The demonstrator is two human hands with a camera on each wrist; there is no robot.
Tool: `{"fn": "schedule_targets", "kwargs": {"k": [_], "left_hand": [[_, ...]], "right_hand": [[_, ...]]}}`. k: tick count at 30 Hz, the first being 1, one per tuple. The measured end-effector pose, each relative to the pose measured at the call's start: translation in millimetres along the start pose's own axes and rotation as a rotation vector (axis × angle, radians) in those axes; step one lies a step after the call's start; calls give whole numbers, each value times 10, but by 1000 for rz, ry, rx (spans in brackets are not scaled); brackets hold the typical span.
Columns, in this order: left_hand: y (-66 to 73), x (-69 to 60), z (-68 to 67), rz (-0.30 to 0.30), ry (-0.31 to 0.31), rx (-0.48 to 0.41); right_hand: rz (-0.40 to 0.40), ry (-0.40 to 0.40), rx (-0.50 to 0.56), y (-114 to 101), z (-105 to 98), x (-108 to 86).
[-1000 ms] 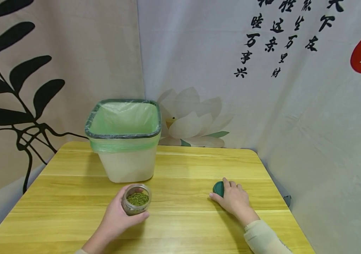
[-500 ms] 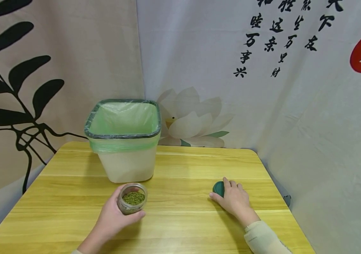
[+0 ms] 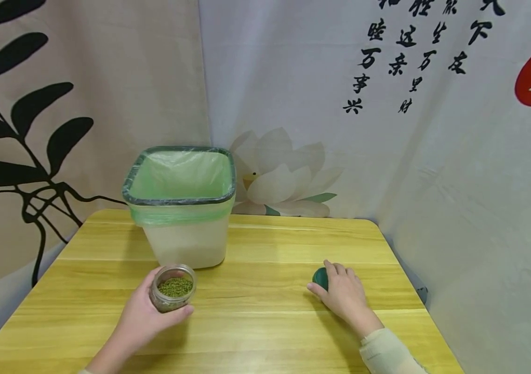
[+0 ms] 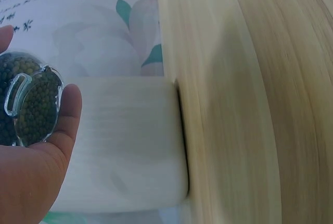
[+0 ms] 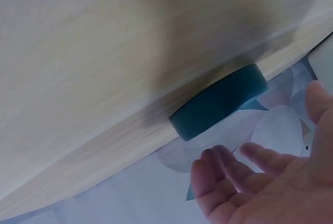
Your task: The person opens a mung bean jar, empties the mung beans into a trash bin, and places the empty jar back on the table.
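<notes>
My left hand (image 3: pixel 146 312) grips an uncovered clear jar (image 3: pixel 173 292), lifted off the table in front of the bin. Small green mung beans (image 4: pixel 37 107) fill its lower part, and its mouth tips slightly toward me. On the right side of the table lies a round dark green lid (image 3: pixel 320 279). Above it hovers my right hand (image 3: pixel 346 295), which hides part of the lid in the head view. In the right wrist view, loosely bent fingers (image 5: pixel 205 182) stand apart from the lid, with a gap between.
A whitish bin (image 3: pixel 190 241) with a green liner bag and dark rim stands at the table's back left. The wooden table (image 3: pixel 265 332) ends at a printed cloth backdrop (image 3: pixel 289 93) behind and on the right.
My left hand has carried the jar to the left, in front of the bin's left part. The right hand has shifted slightly left over the lid, which stays in place.
</notes>
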State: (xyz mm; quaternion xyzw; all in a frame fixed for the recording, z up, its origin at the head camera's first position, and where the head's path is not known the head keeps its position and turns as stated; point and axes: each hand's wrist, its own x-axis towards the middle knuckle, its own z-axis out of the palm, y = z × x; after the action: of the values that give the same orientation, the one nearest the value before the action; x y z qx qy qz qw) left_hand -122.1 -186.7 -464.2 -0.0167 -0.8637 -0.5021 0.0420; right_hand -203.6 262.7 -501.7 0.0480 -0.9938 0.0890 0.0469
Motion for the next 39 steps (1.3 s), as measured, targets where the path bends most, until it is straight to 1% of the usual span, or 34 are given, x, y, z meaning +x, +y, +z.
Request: {"fn": "schedule_targets", "kwargs": {"k": [7,12,16,21,25,29,32,34,36,39], "left_hand": [[9,-18,-115,-19,13,36],[38,-19,-185,-10,31,66],[76,-28,-257,1,32,69],[114,-29,-358,28,59,96],[153,-8,-439,50,69,106],[205,12,-536,57,63,91],[246,23,-602,73,68,73],[275,32,-644,81,73,67],[306,43,-685,80,78,71],[361,59,-737,78,84,93]], "right_hand": [[-70,48,46,-78,-31,0],[-115,69,79,-155,-76,-19],[-154,86,128,-283,-168,-18],[-246,140,207,-543,-366,38],[-328,182,258,-797,-560,135],[-451,256,293,-1089,-804,293],[-557,325,284,-1305,-995,464],[-614,353,264,-1440,-1104,585],[-649,358,240,-1566,-1189,696],[-667,322,229,-1743,-1282,827]]}}
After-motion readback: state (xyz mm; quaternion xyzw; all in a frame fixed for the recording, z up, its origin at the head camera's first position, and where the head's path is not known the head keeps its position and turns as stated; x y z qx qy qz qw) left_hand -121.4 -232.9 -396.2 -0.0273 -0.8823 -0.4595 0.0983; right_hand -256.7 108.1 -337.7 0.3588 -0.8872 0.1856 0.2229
